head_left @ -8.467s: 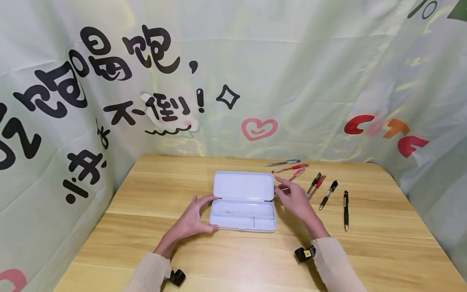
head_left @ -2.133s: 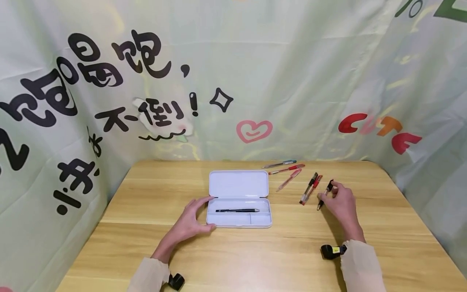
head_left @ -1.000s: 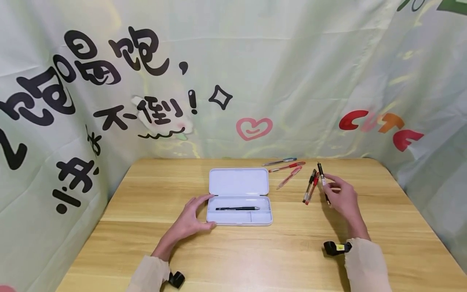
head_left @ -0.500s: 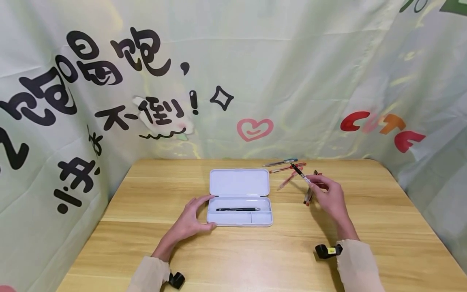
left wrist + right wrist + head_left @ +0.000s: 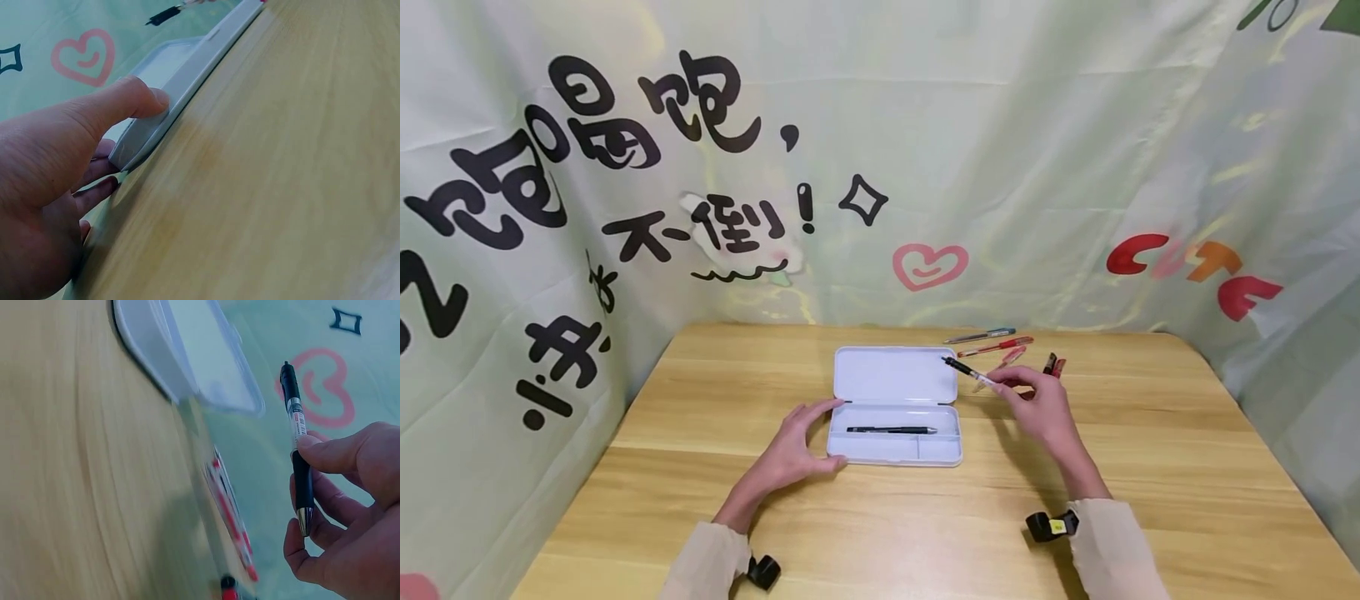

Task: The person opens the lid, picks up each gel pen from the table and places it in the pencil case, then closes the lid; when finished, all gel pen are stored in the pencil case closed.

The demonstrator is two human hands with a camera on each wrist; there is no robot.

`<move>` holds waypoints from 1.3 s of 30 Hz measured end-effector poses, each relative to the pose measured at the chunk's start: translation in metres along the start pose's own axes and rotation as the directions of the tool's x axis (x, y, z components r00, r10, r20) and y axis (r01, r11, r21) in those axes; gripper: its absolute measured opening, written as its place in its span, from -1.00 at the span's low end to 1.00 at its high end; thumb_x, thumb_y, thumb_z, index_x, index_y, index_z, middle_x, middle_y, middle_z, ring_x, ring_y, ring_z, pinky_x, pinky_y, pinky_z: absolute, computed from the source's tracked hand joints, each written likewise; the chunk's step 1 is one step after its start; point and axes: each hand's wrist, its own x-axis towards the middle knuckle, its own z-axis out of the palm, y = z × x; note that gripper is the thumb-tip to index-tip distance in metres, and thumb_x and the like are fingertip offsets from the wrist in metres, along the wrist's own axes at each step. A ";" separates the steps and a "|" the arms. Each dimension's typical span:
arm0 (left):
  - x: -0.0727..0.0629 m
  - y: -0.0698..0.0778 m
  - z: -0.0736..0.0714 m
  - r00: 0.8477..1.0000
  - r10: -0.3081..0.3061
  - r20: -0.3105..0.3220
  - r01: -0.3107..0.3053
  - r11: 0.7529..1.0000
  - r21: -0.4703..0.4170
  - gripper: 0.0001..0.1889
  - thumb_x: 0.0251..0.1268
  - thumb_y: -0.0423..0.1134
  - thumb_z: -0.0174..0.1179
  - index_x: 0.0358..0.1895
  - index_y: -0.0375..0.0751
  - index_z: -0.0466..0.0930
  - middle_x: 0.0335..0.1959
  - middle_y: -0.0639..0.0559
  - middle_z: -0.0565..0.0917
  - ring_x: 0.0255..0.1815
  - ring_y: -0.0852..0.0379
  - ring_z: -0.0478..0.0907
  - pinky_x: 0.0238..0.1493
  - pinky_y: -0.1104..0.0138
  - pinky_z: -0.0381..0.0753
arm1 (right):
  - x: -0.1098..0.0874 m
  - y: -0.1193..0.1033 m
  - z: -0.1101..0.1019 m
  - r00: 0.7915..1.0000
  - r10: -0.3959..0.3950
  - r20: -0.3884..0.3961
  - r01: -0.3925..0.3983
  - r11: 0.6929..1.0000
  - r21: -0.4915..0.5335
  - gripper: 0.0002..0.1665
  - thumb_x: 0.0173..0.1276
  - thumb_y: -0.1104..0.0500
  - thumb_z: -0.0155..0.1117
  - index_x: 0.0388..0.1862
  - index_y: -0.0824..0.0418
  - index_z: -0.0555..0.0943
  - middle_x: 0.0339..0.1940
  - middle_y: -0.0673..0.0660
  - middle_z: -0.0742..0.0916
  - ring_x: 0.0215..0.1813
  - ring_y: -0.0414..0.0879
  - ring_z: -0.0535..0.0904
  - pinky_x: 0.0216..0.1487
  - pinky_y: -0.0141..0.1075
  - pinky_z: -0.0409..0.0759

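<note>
A white pencil case (image 5: 895,375) lies with its lid folded back on the table. Inside its long rear compartment rests a black pen (image 5: 891,431). My left hand (image 5: 792,450) grips the left end of the case, thumb at the front corner and fingers near the hinge; the left wrist view shows the thumb on the rim. Between thumb and fingers of my right hand (image 5: 1036,408) is a black click pen with a clear middle (image 5: 295,419), raised to the right of the case. Its metal tip points down past my fingers in the right wrist view.
Behind the right hand lie a blue-capped pen (image 5: 979,336), a red pen (image 5: 996,347) and a pink pen (image 5: 1013,356). A black-capped pen (image 5: 1049,363) and a red-capped pen (image 5: 1058,367) are partly hidden by that hand. A printed curtain (image 5: 1037,167) hangs behind the wooden table (image 5: 865,533).
My right hand has picked up the click pen from the right side of the table and carried it left towards the case, turning it. Earlier, the other black pen came into the case. My left hand stays put.
</note>
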 end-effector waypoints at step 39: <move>0.001 0.001 0.001 1.000 0.024 -0.016 -0.024 0.999 0.025 -0.09 -0.05 -0.02 0.59 0.48 0.04 0.42 0.47 -0.06 0.45 0.49 -0.38 0.21 0.44 -0.38 0.07 | -0.009 -0.054 0.102 0.949 -0.149 0.279 0.166 0.985 -0.037 -0.88 0.24 0.40 0.49 -0.31 0.21 0.79 -0.28 0.03 0.80 -0.24 -0.13 0.68 -0.20 -0.29 0.68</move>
